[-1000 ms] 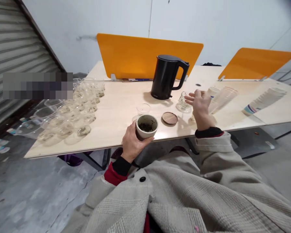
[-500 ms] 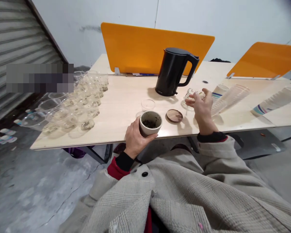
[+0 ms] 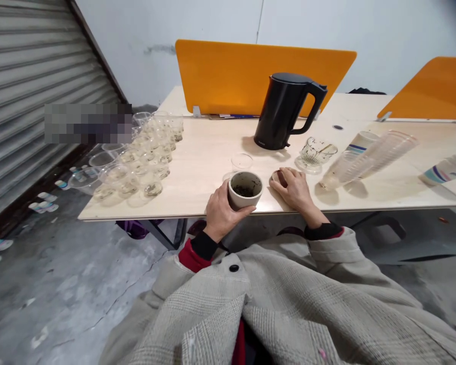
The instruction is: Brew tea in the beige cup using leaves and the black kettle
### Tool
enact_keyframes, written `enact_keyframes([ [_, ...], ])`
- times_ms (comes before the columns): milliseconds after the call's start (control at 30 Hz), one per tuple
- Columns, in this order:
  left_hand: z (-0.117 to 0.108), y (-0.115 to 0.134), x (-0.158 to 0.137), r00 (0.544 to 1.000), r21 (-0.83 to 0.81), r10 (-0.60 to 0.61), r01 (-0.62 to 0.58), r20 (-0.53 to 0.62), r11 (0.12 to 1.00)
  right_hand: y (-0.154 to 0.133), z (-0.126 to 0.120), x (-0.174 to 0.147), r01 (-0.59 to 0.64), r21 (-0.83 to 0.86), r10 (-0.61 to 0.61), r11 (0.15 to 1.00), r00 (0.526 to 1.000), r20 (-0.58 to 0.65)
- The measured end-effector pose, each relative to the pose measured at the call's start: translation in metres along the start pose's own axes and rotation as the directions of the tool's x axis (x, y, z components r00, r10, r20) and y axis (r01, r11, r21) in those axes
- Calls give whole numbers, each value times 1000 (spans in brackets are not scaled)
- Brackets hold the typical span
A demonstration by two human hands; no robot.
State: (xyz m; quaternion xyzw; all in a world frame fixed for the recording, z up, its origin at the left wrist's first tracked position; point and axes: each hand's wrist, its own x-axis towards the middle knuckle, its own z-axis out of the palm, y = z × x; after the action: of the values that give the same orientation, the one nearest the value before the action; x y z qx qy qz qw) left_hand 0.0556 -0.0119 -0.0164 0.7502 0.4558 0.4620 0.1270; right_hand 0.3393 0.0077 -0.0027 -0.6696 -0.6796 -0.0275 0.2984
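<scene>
My left hand (image 3: 221, 213) is wrapped around a pale ceramic cup (image 3: 244, 203) near the table's front edge, its thumb along the near side. Dark wet tea leaves (image 3: 244, 191) lie in the bottom and cling to the inner wall. To the right of the cup, my right hand (image 3: 293, 188) grips a small round wooden lid (image 3: 275, 177) from above, covering most of it. A glass tea strainer (image 3: 318, 150) with leaf bits stuck to it stands just beyond that hand. Behind the cup lies a clear round plastic lid or dish (image 3: 242, 161).
A black electric kettle (image 3: 283, 116) stands behind, before an orange divider (image 3: 224, 76). On the left, many clear plastic cups (image 3: 152, 185) hold a little pale liquid with bits. Stacks of clear plastic cups (image 3: 380, 157) and paper cups (image 3: 448, 167) lean or lie at right.
My right hand has come down from beside the glass strainer, moving left and nearer onto the wooden lid. My left hand still holds the cup. The view has shifted slightly.
</scene>
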Motion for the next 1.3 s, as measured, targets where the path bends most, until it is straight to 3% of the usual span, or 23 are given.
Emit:
enact_keyframes([
  [133, 2, -1, 0, 1000, -4, -7, 7, -6, 1000, -10, -12, -1, 5, 132, 10, 991, 993, -116],
  [300, 2, 0, 0, 1000, 1, -8, 8, -12, 1000, -49, -39, -7, 154, 324, -91, 933, 975, -202],
  [467, 2, 2, 1, 1000, 1, -30, 30, 7, 1000, -95, -63, -14, 269, 415, -223, 869, 962, -155],
  [800, 5, 2, 2, 999, -17, -40, 40, 3, 999, -123, -47, -1, 385, 329, -418, 862, 908, 32],
  [1300, 5, 3, 2, 1000, -12, -14, 15, 20, 1000, -135, -48, 1, 490, 213, -523, 845, 839, 148],
])
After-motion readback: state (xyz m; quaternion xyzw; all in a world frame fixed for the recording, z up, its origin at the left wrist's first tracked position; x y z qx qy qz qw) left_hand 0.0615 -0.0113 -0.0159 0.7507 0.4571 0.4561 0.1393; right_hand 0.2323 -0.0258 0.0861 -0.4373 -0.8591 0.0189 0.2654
